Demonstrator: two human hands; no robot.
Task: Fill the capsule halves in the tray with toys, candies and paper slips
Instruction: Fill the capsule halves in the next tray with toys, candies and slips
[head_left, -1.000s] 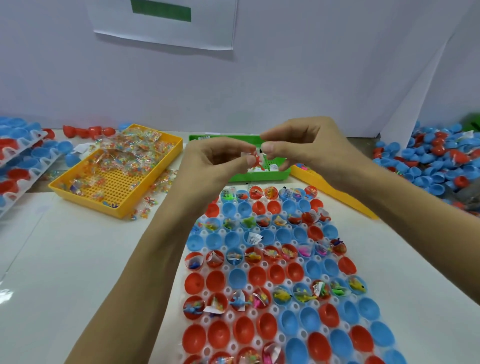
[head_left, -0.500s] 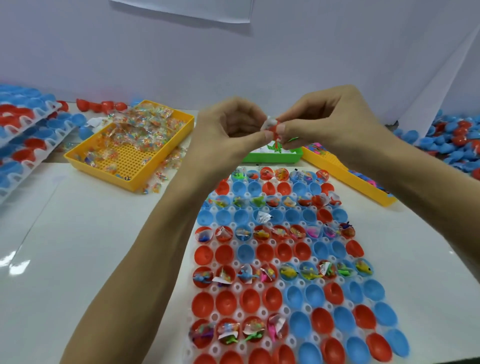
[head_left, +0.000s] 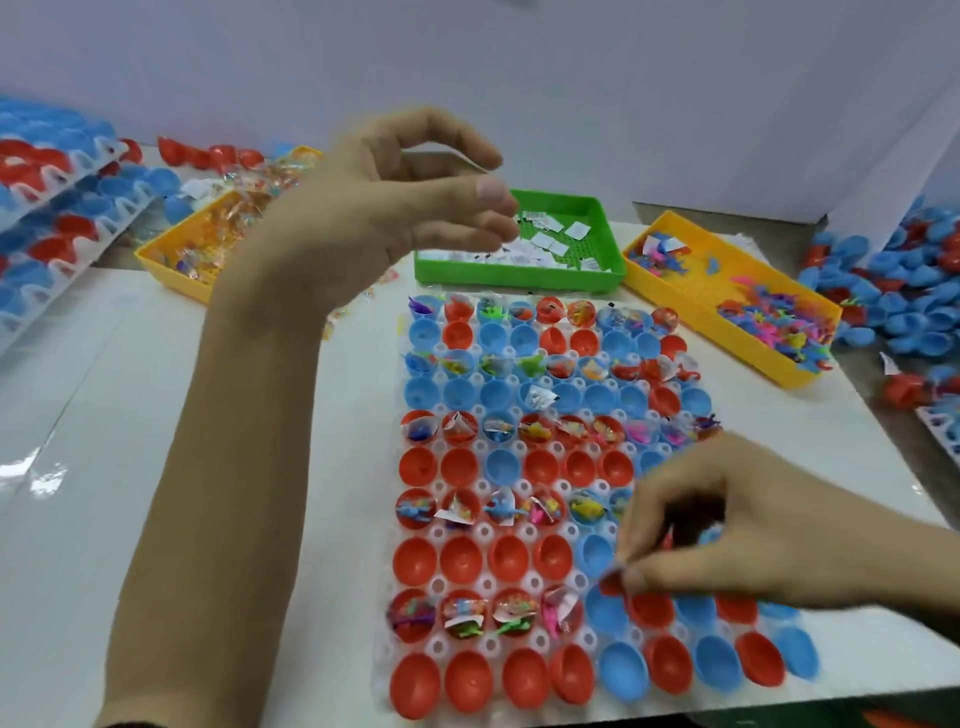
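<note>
— What does the right hand (head_left: 769, 540) pinch?
— A small blurred bundle (head_left: 618, 569), over the white plastic tray of red and blue capsule halves (head_left: 519, 535) (several halves hidden beneath it).
— The left hand (head_left: 395, 208)?
— Raised, loosely curled, holding nothing.

The capsule halves (head_left: 519, 561) are red and blue, in a white tray (head_left: 485, 532). The paper slips (head_left: 550, 241) are white, in a green tray (head_left: 519, 278). Two trays are yellow (head_left: 727, 317). The worktop (head_left: 208, 467) is white and glossy.
</note>
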